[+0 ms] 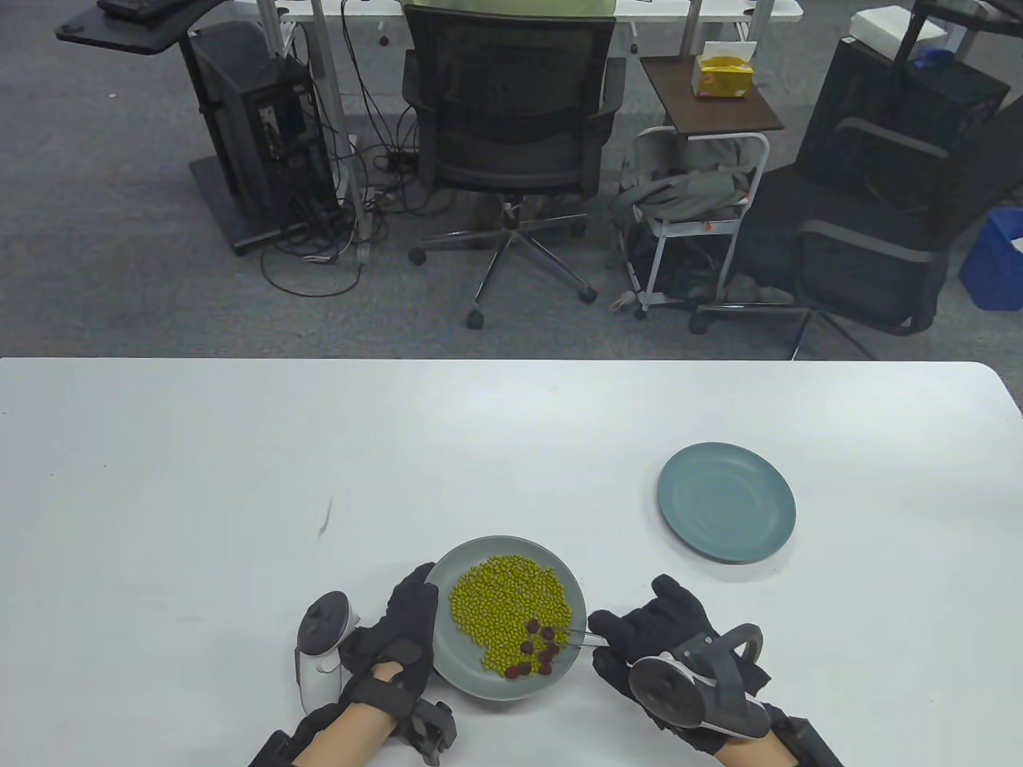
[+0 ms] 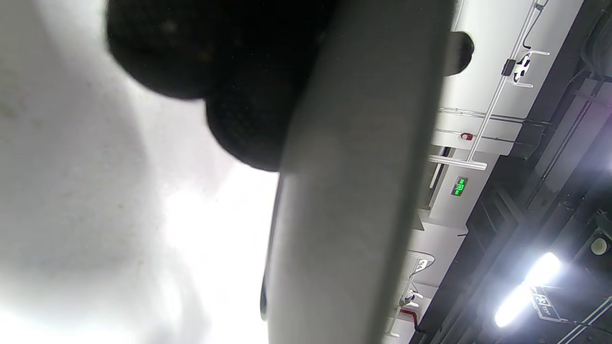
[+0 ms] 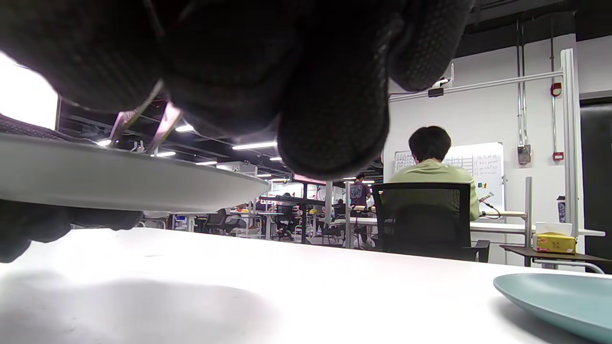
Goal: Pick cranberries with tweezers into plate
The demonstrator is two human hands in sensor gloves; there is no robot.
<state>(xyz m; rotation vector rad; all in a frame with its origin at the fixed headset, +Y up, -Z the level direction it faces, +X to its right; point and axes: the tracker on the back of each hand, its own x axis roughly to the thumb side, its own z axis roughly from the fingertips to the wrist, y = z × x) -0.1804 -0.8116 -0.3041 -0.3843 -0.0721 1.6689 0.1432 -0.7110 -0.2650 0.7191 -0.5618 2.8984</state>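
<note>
A white table (image 1: 240, 479) holds a grey plate (image 1: 559, 577) heaped with green beans (image 1: 503, 607) and a small cluster of dark red cranberries (image 1: 539, 649) at its near right side. The left hand (image 1: 400, 639) grips the plate's left rim. The right hand (image 1: 647, 639) pinches metal tweezers (image 1: 587, 637), their tips reaching among the cranberries; whether a berry is caught is hard to tell. A bare blue-green plate (image 1: 727, 503) sits well apart, farther right.

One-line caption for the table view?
Right hand reaches tweezers to cranberries among green beans; left hand steadies grey plate.
</note>
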